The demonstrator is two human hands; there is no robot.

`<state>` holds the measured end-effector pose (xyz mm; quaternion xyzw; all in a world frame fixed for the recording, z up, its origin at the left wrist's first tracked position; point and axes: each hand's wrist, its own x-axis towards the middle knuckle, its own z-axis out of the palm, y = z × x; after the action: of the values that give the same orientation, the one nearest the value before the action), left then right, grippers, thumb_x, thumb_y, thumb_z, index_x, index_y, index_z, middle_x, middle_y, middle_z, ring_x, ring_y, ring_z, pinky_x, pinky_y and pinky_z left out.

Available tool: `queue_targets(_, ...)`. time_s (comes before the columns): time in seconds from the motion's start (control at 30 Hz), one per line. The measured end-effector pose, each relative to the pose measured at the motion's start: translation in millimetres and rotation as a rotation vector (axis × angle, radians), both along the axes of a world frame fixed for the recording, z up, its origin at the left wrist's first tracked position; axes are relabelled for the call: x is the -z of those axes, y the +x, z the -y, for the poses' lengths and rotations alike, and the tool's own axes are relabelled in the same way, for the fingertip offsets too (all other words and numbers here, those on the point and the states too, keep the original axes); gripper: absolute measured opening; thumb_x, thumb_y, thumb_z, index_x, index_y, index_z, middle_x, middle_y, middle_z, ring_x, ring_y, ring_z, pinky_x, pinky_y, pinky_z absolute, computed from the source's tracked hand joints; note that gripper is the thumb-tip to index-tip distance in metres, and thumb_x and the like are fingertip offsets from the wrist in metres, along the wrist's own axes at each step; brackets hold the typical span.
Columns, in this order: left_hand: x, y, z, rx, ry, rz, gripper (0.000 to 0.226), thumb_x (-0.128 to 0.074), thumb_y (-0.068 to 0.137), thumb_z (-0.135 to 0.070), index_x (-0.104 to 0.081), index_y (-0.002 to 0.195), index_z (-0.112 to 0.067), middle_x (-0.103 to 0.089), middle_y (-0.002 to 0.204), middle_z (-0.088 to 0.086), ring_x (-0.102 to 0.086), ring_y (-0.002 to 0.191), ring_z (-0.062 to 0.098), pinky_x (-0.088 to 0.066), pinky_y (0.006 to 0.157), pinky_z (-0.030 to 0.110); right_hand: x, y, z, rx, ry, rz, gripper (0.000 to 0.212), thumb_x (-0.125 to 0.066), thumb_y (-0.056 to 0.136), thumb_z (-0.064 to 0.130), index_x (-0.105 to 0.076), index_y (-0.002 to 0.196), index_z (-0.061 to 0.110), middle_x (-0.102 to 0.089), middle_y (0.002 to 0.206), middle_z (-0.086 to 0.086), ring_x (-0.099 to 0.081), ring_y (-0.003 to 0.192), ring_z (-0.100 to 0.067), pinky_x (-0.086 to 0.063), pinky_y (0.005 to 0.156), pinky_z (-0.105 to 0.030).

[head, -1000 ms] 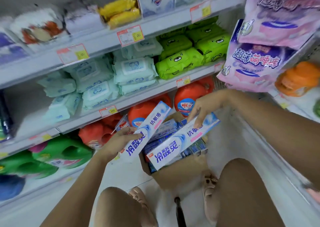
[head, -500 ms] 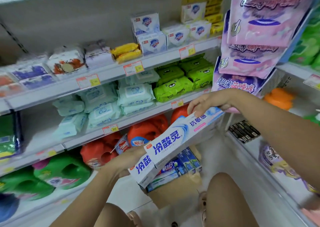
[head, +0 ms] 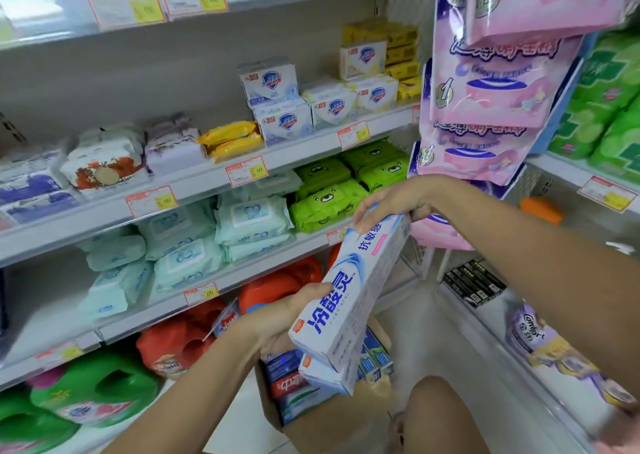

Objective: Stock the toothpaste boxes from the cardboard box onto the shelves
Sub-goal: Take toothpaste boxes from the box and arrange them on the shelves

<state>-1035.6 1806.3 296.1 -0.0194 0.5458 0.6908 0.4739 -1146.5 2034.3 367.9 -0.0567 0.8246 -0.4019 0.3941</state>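
Shelves (head: 201, 186) behind; toothpaste boxes (head: 346, 297) between left and right hands (head: 280, 318) (head: 391, 204)

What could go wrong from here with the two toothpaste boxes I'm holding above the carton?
1. The lower toothpaste box sits stacked under the upper toothpaste box. The left hand and right hand seem to grip mainly the upper one, so the lower may slide out into the cardboard box.
2. The right wrist is close to the hanging pink packs, so lifting might knock them.
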Motion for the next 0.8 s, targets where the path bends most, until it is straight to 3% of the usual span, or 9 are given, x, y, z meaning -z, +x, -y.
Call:
queue_targets(0.1,-10,-26,-8,0.017,0.019,-0.009,0.088,-0.096,0.022,-0.04,-0.065,0.097,-0.006,-0.074,0.084,0.012,-0.071,0.067,0.017,-0.058,0.061,0.027,-15,-15,0,0.077,0.001,-0.081,0.014,-0.064,0.088,0.023,-0.061,0.099,0.014,-0.068,0.084,-0.003,-0.066,0.065,-0.011,-0.052,0.05,-0.021)
queue_targets(0.23,-29,-65,-11,-0.043,-0.01,-0.053,0.063,-0.078,0.049,-0.031,-0.059,0.103,-0.007,-0.074,0.075,0.009,-0.07,0.059,0.014,-0.056,0.056,0.022,-32,-43,-13,0.337,-0.131,-0.279,0.021,-0.067,0.086,0.028,-0.066,0.099,0.011,-0.069,0.09,-0.009,-0.063,0.082,-0.021,-0.051,0.071,-0.03)
queue_targets(0.37,-65,-113,-26,-0.061,-0.166,-0.097,0.081,-0.094,0.018,-0.031,-0.054,0.082,0.0,-0.063,0.045,0.005,-0.06,0.039,0.003,-0.048,0.043,0.014,-43,-48,-21,0.825,-0.485,-0.468,0.022,-0.066,0.086,0.027,-0.063,0.103,0.014,-0.063,0.084,0.0,-0.061,0.066,-0.008,-0.043,0.058,-0.022)
queue_targets(0.4,-73,-116,-22,-0.011,-0.145,-0.207,0.069,-0.096,0.034,-0.031,-0.05,0.075,0.0,-0.051,0.03,-0.001,-0.051,0.029,-0.002,-0.04,0.037,0.01,-46,-45,-18,0.863,-0.56,-0.45,0.025,-0.065,0.087,0.029,-0.061,0.107,0.015,-0.063,0.086,0.001,-0.062,0.061,-0.003,-0.044,0.06,-0.024)
queue_targets(0.47,-86,-128,-19,-0.006,0.04,-0.203,0.029,-0.061,0.091,-0.015,-0.043,0.069,-0.009,-0.032,0.017,-0.008,-0.041,0.023,-0.008,-0.037,0.037,0.009,-59,-39,-13,0.896,-0.656,-0.426,0.022,-0.062,0.09,0.029,-0.057,0.108,0.019,-0.066,0.091,0.001,-0.066,0.064,-0.001,-0.049,0.067,-0.028)
queue_targets(0.53,-121,-132,-29,0.121,-0.146,-0.266,0.026,-0.045,0.098,-0.009,-0.046,0.071,-0.01,-0.036,0.019,-0.005,-0.045,0.026,-0.007,-0.035,0.035,0.008,-83,-37,-11,0.97,-0.706,-0.477,0.022,-0.064,0.089,0.028,-0.056,0.109,0.023,-0.068,0.104,-0.002,-0.068,0.087,-0.01,-0.05,0.074,-0.032)
queue_targets(0.67,-209,-145,-72,0.066,-0.205,-0.189,0.018,-0.065,0.064,-0.015,-0.065,0.077,-0.002,-0.065,0.049,0.009,-0.064,0.045,0.009,-0.052,0.051,0.019,-150,-35,-16,1.096,-0.727,-0.615,0.049,-0.069,0.071,0.04,-0.054,0.116,0.028,-0.064,0.115,-0.007,-0.064,0.104,-0.022,-0.051,0.084,-0.04)
queue_targets(0.73,-241,-151,-76,0.102,-0.128,-0.318,0.008,-0.06,0.087,-0.008,-0.058,0.083,-0.001,-0.05,0.029,-0.002,-0.051,0.029,-0.002,-0.04,0.037,0.009,-185,-35,-20,1.105,-0.698,-0.702,0.044,-0.066,0.071,0.041,-0.054,0.112,0.029,-0.066,0.107,-0.004,-0.066,0.1,-0.023,-0.051,0.091,-0.047)
queue_targets(0.8,-277,-150,-75,0.118,-0.037,-0.327,0.021,-0.045,0.099,-0.017,-0.06,0.104,-0.003,-0.054,0.033,-0.008,-0.052,0.031,-0.003,-0.04,0.036,0.01,-221,-34,-23,1.088,-0.659,-0.785,0.037,-0.065,0.072,0.043,-0.054,0.106,0.031,-0.068,0.099,0.0,-0.067,0.095,-0.022,-0.051,0.091,-0.049)
